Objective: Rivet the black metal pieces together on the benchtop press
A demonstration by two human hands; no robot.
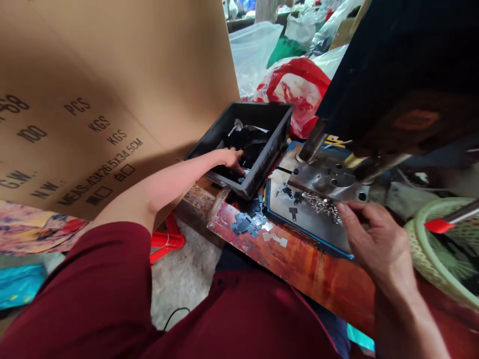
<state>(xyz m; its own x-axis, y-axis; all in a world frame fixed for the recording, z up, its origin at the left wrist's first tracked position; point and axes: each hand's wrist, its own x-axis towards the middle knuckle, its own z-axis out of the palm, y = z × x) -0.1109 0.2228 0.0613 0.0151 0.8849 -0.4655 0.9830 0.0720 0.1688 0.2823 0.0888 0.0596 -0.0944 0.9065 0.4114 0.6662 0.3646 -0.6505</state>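
My left hand (234, 159) reaches into a black plastic bin (254, 192). Its fingers are apart and point down at dark flat pieces inside. My right hand (379, 244) is closed in a pinch at the right end of a pile of small shiny metal pins, perhaps rivets (320, 205); whatever is between its fingertips is hidden. The pile lies on the metal plate (318, 232) of a press. Small dark T-shaped metal pieces (293, 213) lie beside it. More flat metal pieces (247, 223) are heaped on the wooden bench (299, 274).
The press's dark head (404, 65) hangs over the plate, with a steel post (313, 142) under it. At the right are a pale green basket (415, 234) and a red-tipped lever (439, 225). A large cardboard box (149, 65) stands left. Plastic bags (295, 85) lie behind.
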